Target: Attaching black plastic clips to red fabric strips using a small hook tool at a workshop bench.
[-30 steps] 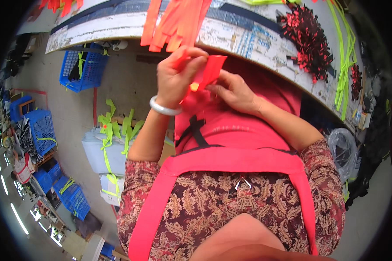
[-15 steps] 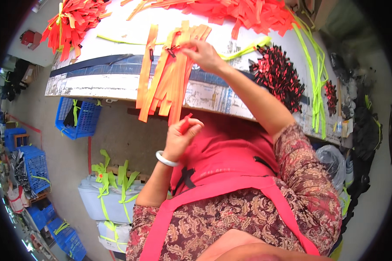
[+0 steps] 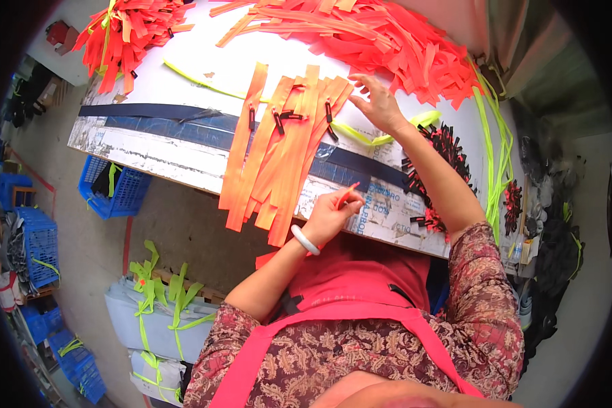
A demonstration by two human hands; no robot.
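White worktable (image 3: 183, 88) fills the upper half of your view, its near edge papered with printed sheets and crossed by a dark blue tape band (image 3: 149, 112). Your right hand (image 3: 381, 105) lies spread, fingers fanned, on the far ends of the orange strips (image 3: 279, 149) that run from mid-table and droop over the near edge. Your left hand (image 3: 330, 214) hovers just off that edge, thumb and forefinger pinching a small red-orange piece (image 3: 350, 194).

Because those strips overhang so much, a careless tug could slide the whole bundle to the floor; black clips (image 3: 282, 117) on them could snag too.

A big loose heap of orange strips (image 3: 381, 41) covers the far right corner, another (image 3: 126, 30) the far left. Black clip piles (image 3: 445, 146) sit along the right edge beside yellow-green cords (image 3: 489, 129). Below the table, blue crates (image 3: 112, 187) and grey-white bundles tied with green tape (image 3: 156, 319) stand on the floor.
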